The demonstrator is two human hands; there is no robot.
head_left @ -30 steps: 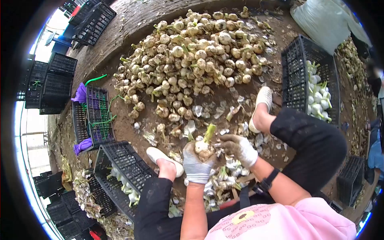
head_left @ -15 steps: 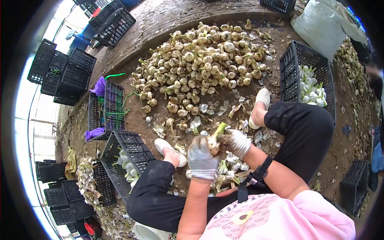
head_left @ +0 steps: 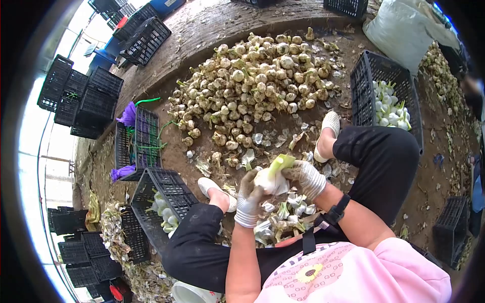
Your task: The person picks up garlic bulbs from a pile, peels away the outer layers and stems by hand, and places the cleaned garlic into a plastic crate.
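Observation:
Between my hands is a garlic bulb (head_left: 272,182), white-skinned, with a thick pale-green stem stub pointing up and to the right. My left hand (head_left: 247,199), in a dirty white knit glove, is closed around its left and lower side. My right hand (head_left: 309,180), gloved alike, grips it from the right near the stem. Its fingertips are partly hidden behind the stem. Below the hands, peeled skins and pale garlic pieces (head_left: 288,214) lie between my legs. Beyond my feet rises a large pile of soil-stained garlic bulbs (head_left: 252,81).
A black crate (head_left: 361,96) with clean white bulbs stands at the right, and another crate (head_left: 174,189) with bulbs is beside my left leg. A crate with purple netting (head_left: 128,115) sits farther left. A white sack (head_left: 399,35) stands at the upper right; a white bucket (head_left: 194,293) is below left.
The bulb has turned in my hands and now shows a clean white side instead of brownish skin. My left hand has rotated, with its fingers moving under the bulb.

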